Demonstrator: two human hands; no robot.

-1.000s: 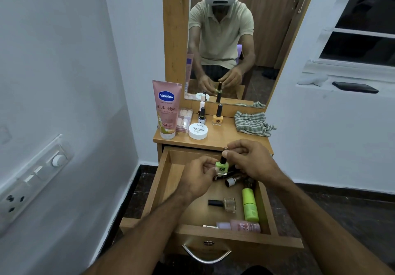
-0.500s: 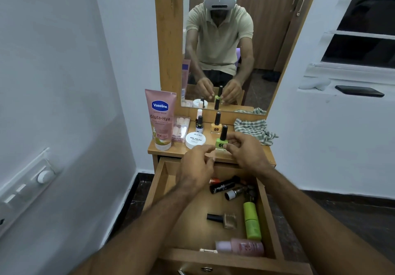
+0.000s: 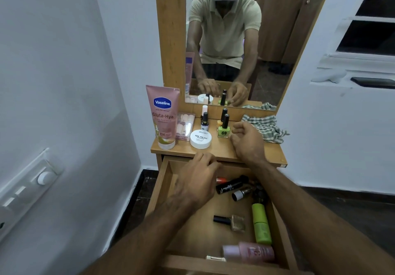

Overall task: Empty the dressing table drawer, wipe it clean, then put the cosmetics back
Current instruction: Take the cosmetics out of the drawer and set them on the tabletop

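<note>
Drawer (image 3: 168, 180) stands pulled out beneath the counter (image 3: 215, 149). Inside, toward its right side: a black tube (image 3: 232, 186), a clear nail polish bottle (image 3: 232, 222) on its side, a green bottle (image 3: 261, 224) and a pink bottle (image 3: 250, 252) at the front. Green nail polish (image 3: 223, 129) stands upright on the counter, released. Right hand (image 3: 248, 141) sits just beside it, fingers loosely curled, empty. Left hand (image 3: 197, 180) hovers over the drawer's rear, fingers bent, holding nothing. Vaseline tube (image 3: 163, 116), white jar (image 3: 201, 139) and checked cloth (image 3: 266, 128) also occupy the counter.
</note>
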